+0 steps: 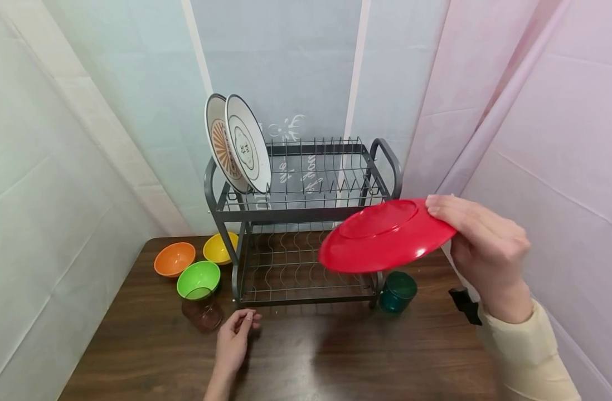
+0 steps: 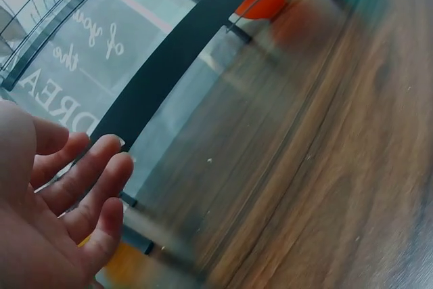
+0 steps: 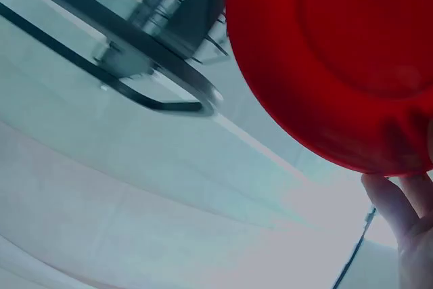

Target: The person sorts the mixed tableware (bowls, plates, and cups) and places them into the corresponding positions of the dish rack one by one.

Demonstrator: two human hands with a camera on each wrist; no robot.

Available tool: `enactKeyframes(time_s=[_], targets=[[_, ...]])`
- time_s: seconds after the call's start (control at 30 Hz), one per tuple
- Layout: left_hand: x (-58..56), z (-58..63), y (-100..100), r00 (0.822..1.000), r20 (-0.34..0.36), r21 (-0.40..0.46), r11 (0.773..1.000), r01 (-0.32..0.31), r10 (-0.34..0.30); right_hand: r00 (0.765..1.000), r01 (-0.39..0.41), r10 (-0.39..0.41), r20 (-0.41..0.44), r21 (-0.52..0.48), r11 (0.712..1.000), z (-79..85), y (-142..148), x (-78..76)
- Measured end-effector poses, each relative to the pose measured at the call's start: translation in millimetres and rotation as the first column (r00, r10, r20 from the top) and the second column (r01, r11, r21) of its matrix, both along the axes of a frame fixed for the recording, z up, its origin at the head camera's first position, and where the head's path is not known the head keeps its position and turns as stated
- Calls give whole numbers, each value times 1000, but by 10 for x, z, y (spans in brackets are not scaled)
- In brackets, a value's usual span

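Note:
A red plate (image 1: 376, 234) hangs tilted in the air before the right part of the two-tier dish rack (image 1: 306, 214). My right hand (image 1: 486, 245) grips it by its right rim, and the right wrist view shows the plate's red face (image 3: 338, 52) with fingertips at its edge. Down on the table, my left hand (image 1: 233, 340) is near the rack's front left foot, its fingers loosely bent around nothing. Two white patterned plates (image 1: 248, 145) stand on edge at the left end of the upper tier.
Left of the rack are an orange bowl (image 1: 174, 259), a yellow bowl (image 1: 218, 249), a green bowl (image 1: 198, 278) and a brownish see-through cup (image 1: 205, 316). A teal cup (image 1: 398, 291) stands by the rack's right foot. Curtains surround the wooden table (image 1: 361, 356).

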State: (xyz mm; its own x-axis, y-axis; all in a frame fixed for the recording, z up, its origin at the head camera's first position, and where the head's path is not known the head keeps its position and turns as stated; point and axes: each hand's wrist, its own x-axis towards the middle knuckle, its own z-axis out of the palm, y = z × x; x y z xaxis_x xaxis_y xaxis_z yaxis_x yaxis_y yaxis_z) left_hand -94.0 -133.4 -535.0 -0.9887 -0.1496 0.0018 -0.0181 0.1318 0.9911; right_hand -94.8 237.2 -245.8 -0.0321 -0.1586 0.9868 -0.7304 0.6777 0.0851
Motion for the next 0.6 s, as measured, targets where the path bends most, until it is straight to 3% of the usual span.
enactKeyframes(time_s=[0.1,0.27,0.43,0.6], targets=[[-1,11,-46,998,-5,-21,998,-62,62,995,-47,42,-94,-57,997,111,-59,-38],[6,11,-87,993,-5,-6,993,-119,119,979,-100,90,-182,-47,994,259,-97,-116],[8,-12,-101,995,-4,11,995,-97,97,964,-155,143,-224,-37,987,410,-75,-237],[7,-10,-84,1000,15,-7,1000,-20,20,953,-170,149,-265,-59,984,582,-78,-350]])
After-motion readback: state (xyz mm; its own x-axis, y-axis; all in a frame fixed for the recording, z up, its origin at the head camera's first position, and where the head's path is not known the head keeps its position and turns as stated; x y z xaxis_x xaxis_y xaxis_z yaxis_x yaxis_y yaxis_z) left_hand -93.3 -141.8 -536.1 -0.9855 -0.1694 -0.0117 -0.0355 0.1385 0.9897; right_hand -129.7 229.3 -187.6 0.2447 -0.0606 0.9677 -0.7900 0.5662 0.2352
